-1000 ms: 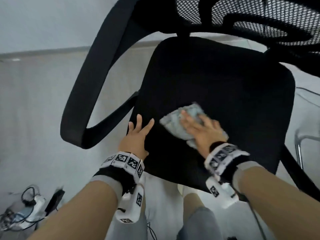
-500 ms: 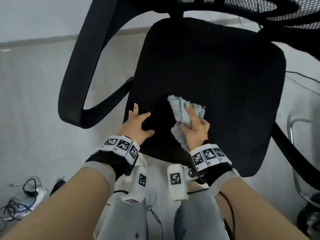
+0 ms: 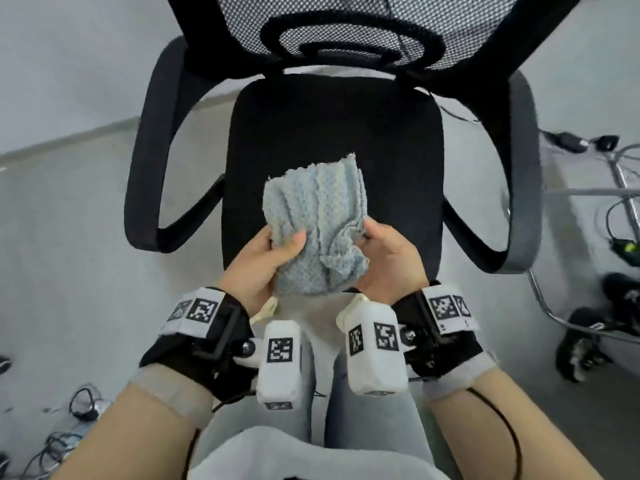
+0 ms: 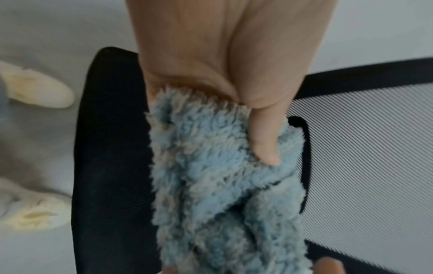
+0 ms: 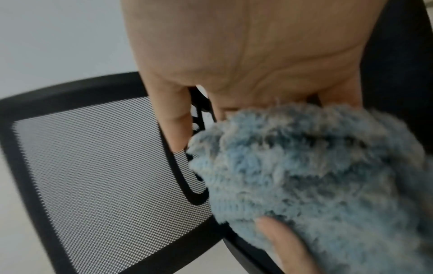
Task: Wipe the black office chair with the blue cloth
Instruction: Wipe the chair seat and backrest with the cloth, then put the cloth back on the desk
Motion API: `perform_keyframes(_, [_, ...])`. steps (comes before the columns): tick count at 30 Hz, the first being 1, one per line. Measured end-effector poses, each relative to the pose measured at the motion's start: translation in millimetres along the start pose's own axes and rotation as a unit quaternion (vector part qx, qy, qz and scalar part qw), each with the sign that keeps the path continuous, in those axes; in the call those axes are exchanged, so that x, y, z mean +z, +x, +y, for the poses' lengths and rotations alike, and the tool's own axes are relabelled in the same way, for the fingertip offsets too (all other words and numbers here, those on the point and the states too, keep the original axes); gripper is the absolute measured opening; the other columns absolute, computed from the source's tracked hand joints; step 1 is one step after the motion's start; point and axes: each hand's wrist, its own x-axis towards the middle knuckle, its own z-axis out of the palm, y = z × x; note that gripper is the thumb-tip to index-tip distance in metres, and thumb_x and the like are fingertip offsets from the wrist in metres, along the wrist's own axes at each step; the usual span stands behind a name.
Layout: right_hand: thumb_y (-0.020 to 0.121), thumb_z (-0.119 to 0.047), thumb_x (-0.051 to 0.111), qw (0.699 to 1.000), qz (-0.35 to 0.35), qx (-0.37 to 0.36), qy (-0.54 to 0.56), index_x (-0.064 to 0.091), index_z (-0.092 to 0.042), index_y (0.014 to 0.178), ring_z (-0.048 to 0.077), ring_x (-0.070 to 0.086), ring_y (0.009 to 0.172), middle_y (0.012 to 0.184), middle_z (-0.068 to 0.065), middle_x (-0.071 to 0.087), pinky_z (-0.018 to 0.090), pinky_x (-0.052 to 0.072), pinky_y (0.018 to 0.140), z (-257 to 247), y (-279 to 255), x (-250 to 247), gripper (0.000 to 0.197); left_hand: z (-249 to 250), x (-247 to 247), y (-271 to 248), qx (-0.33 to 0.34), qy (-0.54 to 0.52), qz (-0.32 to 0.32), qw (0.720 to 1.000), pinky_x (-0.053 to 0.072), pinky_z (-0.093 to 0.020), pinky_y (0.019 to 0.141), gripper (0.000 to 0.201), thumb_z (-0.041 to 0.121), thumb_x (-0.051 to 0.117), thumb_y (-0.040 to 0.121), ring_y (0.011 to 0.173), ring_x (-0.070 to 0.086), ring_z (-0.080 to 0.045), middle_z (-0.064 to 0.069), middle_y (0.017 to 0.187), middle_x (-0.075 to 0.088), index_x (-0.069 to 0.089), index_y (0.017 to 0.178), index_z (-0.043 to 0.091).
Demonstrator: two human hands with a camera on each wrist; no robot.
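A person stands over the black office chair (image 3: pixel 332 133), which fills the centre and upper part of the head view, and holds the blue cloth (image 3: pixel 315 230) clear of the seat (image 3: pixel 398 168) in both hands at lower centre of the frame. The left hand (image 3: pixel 263 261) grips the cloth's left edge, thumb pressed over the fluffy pile and fingers curled behind it; the right hand (image 3: pixel 388 261) cups the bunched right side, though how its fingers lie beneath the cloth cannot be told from above. In the right wrist view one finger (image 5: pixel 175 120) points loosely past the cloth, and a fingertip of the other hand (image 5: pixel 281 241) shows at the bottom. The cloth is off the chair and looks mid-refold, so the step in hand appears to be readying a fresh face between wiping passes. The next move likely calls for settling the fold into one palm, then pressing it flat onto an unwiped part, perhaps the mesh backrest (image 3: pixel 346 32) at top or the armrests (image 3: pixel 152 150) at the sides
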Motion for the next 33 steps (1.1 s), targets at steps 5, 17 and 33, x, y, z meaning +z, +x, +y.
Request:
perform_keyframes(5, [0.080, -0.022, 0.067, 0.983, 0.131, -0.119, -0.049, 0.058, -0.009, 0.112, 0.022, 0.068, 0.094, 0.100, 0.005, 0.071, 0.039, 0.057, 0.081, 14.5, -40.9, 10.5, 0.035, 25.5, 6.4, -18.2, 0.063, 0.151, -0.039, 0.986, 0.056, -0.029, 0.083, 0.042, 0.015, 0.069, 0.074, 0.101, 0.066, -0.015, 0.001, 0.112, 0.067, 0.055, 0.113, 0.021])
perform_keyframes(17, [0.084, 0.001, 0.057, 0.894, 0.311, -0.270, 0.177, 0.057, 0.004, 0.115, 0.034, 0.064, 0.099, 0.110, 0.020, 0.065, 0.044, 0.053, 0.087, 65.3, -182.9, 7.9, 0.032, 34.3, 129.7, -98.4, 0.039, 0.389, -0.346, 0.853, 0.054, -0.027, 0.084, 0.033, 0.013, 0.061, 0.081, 0.101, 0.065, -0.012, 0.003, 0.110, 0.066, 0.056, 0.112, 0.021])
perform_keyframes(33, [0.066, -0.004, 0.053, 0.494, 0.530, -0.460, 0.514, 0.065, -0.002, 0.095, 0.037, 0.063, 0.097, 0.104, 0.021, 0.067, 0.054, 0.047, 0.088, 314.3, -411.0, -43.1, 0.031, -257.4, 247.0, -288.9, -0.142, 0.563, -0.617, 0.530, 0.057, -0.021, 0.074, 0.025, 0.006, 0.060, 0.083, 0.080, 0.069, -0.002, 0.006, 0.099, 0.067, 0.056, 0.100, 0.024])
